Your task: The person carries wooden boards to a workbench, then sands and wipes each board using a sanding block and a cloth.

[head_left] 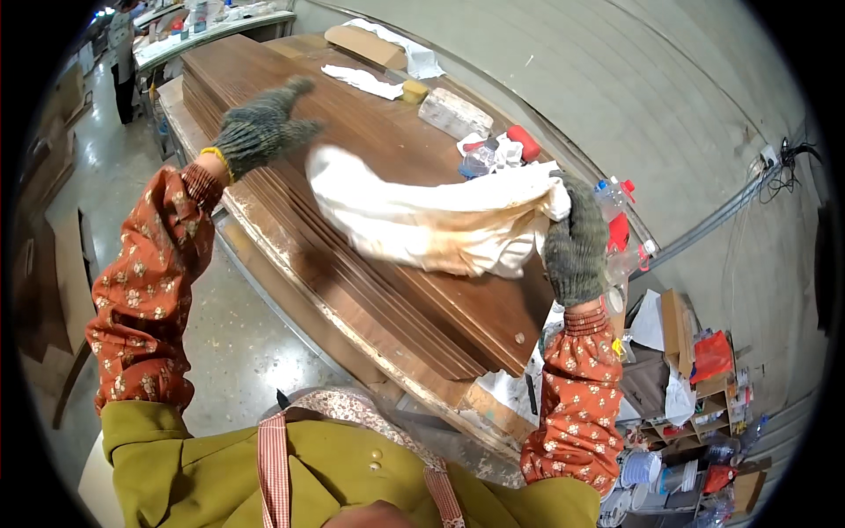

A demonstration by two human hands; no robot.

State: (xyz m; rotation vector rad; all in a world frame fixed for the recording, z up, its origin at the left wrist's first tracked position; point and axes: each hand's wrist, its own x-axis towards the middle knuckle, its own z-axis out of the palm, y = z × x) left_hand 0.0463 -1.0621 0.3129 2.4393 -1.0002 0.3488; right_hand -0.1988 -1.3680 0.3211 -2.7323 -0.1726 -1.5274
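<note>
A stack of brown wooden panels point(378, 150) lies on the workbench in front of me. My right hand point(576, 246), in a dark knitted glove, is closed on one end of a white cloth point(422, 211) with brownish stains. The cloth stretches leftward above the top panel, its far end blurred. My left hand point(264, 128), gloved alike, is held over the left side of the stack with fingers apart and nothing in them. I cannot tell whether it touches the panel.
Along the bench's far side lie a whitish block point(455, 113), a yellow sponge point(414, 91), a white rag point(363, 81) and a cardboard piece point(365, 47). Plastic bottles point(609, 198) stand at the right by the wall. Boxes and spools crowd the lower right. Another person point(121, 62) stands far left.
</note>
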